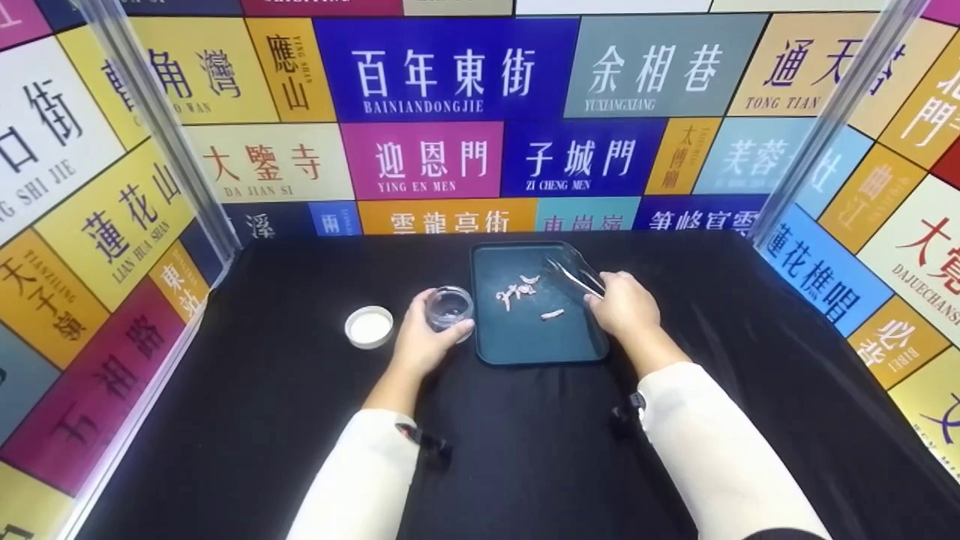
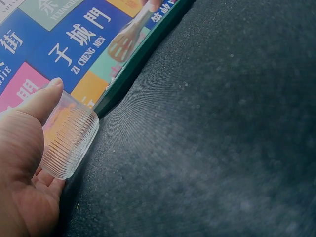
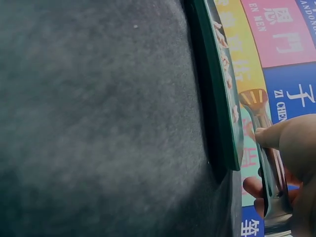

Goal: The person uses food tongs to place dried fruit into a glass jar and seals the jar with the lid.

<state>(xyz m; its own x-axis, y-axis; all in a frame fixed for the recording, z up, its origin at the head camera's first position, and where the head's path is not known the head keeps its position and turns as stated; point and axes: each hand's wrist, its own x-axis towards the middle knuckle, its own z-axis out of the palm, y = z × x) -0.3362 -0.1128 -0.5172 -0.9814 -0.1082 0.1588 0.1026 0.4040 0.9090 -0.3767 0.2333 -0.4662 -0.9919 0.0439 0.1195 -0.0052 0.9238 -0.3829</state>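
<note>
My left hand grips a clear, ribbed jar, its thumb on one side and fingers round the other, just left of the tray. In the head view the open mouth of the jar faces up. My right hand holds metal tongs with slotted ends over the tray's right side. The right wrist view shows the tongs between thumb and fingers. On the dark green tray lie several small pale, curled pieces and one separate piece, apart from the tongs' tips.
A round white lid lies on the black cloth left of the jar. Printed panels stand behind and at both sides, with clear upright posts at the corners.
</note>
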